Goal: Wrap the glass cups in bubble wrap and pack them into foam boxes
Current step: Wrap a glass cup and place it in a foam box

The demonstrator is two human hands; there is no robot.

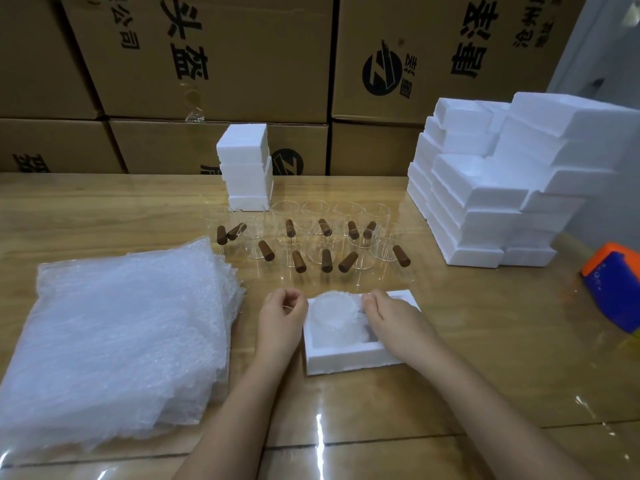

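An open white foam box (341,360) lies on the table in front of me. A glass cup wrapped in bubble wrap (334,317) sits inside it, toward its left side. My left hand (282,317) hovers just beside the box's left edge, fingers loosely curled and holding nothing. My right hand (389,318) is over the right half of the box, its loosely curled fingertips at the edge of the wrapped cup. Several bare glass cups with brown wooden handles (311,237) stand behind the box. A thick stack of bubble wrap sheets (117,341) lies to the left.
A big pile of white foam boxes (502,188) fills the right rear of the table, and a smaller stack (246,168) stands behind the cups. An orange and blue tape dispenser (613,282) sits at the right edge. Cardboard cartons (214,64) wall off the back.
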